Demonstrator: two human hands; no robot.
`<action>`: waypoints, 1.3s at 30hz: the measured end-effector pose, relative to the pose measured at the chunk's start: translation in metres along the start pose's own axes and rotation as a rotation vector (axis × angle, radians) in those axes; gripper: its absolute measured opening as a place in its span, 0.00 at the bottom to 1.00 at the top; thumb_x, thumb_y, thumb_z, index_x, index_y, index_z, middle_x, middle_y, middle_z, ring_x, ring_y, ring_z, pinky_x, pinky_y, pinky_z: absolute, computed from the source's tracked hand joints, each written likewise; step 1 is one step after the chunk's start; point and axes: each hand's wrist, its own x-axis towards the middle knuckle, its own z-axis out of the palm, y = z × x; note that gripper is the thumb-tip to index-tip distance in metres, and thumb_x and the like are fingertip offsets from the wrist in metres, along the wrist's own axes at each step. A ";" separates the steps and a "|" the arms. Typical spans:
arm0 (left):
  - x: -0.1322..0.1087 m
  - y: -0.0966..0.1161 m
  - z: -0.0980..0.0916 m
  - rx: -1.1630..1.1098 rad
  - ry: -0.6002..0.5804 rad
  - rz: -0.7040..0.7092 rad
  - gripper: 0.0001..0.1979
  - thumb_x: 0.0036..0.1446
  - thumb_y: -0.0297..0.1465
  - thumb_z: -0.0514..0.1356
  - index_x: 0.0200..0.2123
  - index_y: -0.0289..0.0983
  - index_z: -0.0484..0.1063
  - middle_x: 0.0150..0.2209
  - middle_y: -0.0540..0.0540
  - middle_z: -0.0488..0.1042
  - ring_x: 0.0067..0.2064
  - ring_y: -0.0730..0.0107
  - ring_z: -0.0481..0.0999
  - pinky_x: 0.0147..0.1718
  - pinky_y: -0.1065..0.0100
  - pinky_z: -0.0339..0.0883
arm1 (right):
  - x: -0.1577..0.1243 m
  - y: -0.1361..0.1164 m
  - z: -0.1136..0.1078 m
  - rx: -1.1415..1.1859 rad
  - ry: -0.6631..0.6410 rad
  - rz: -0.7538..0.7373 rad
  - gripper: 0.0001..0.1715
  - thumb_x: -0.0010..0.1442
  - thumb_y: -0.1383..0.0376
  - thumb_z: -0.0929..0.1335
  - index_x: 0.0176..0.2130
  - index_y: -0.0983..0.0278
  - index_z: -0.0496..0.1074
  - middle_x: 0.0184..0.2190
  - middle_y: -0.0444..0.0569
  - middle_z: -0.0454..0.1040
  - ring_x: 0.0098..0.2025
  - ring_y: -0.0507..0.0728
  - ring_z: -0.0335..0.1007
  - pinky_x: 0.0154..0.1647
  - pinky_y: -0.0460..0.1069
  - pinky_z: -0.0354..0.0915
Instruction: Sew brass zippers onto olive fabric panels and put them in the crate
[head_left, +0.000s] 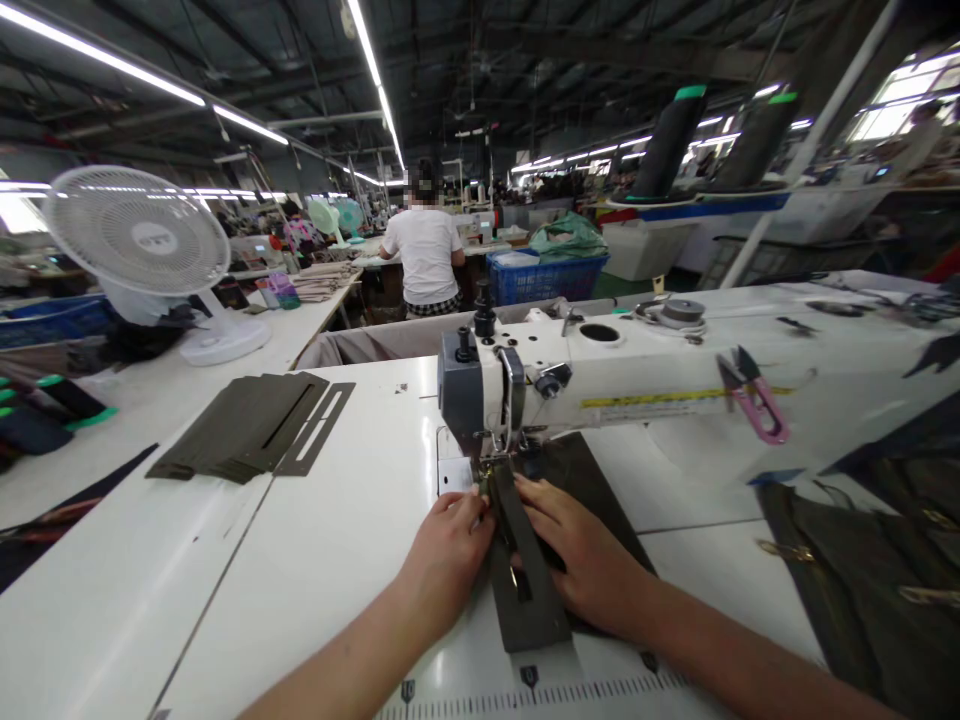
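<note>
Under the head of a white sewing machine (495, 400) lies a dark olive strip with a long slot (529, 620). Gold zipper teeth (514, 577) show in the slot. My left hand (454, 550) is closed at the strip's left edge, fingertips pinched close to the presser foot. From the other side my right hand (574, 550) holds the strip; its fingers reach toward the needle area and its thumb is mostly hidden. A larger dark panel (592, 490) extends beneath and behind the right hand. The needle itself is not clearly visible.
Slotted dark pieces (240, 425) lie stacked on the left. Pink-handled thread snips (761, 405) rest on the machine arm. Dark zippered fabric (877, 570) lies right. A white fan (150, 235) stands at the back left. A person in a white shirt (427, 255) sits ahead.
</note>
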 end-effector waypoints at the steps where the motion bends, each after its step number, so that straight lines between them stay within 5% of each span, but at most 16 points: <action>1: -0.005 0.003 -0.001 -0.026 0.003 0.003 0.10 0.56 0.22 0.54 0.42 0.32 0.68 0.43 0.39 0.71 0.43 0.63 0.71 0.44 0.60 0.69 | -0.008 -0.008 -0.001 -0.012 0.027 -0.034 0.22 0.56 0.65 0.64 0.50 0.69 0.67 0.49 0.60 0.68 0.53 0.60 0.61 0.55 0.59 0.59; 6: -0.016 0.006 -0.005 -0.124 0.019 -0.003 0.12 0.55 0.21 0.54 0.44 0.32 0.68 0.45 0.40 0.72 0.49 0.62 0.70 0.46 0.60 0.68 | -0.036 -0.044 0.005 -0.136 0.232 -0.203 0.08 0.57 0.68 0.64 0.33 0.67 0.73 0.36 0.54 0.75 0.43 0.58 0.68 0.50 0.56 0.65; 17: -0.021 0.008 -0.001 -0.126 0.073 0.030 0.12 0.58 0.22 0.51 0.44 0.33 0.68 0.45 0.41 0.73 0.48 0.63 0.71 0.51 0.55 0.63 | -0.036 -0.057 0.006 -0.328 0.176 -0.267 0.19 0.58 0.76 0.56 0.34 0.75 0.75 0.35 0.62 0.75 0.40 0.62 0.72 0.42 0.54 0.70; 39: 0.001 -0.014 0.003 -0.028 0.069 0.091 0.13 0.61 0.23 0.47 0.43 0.32 0.68 0.40 0.40 0.73 0.44 0.62 0.73 0.48 0.53 0.66 | -0.014 -0.027 0.019 -0.300 0.262 -0.229 0.17 0.57 0.76 0.58 0.32 0.74 0.74 0.33 0.61 0.76 0.37 0.62 0.72 0.41 0.53 0.70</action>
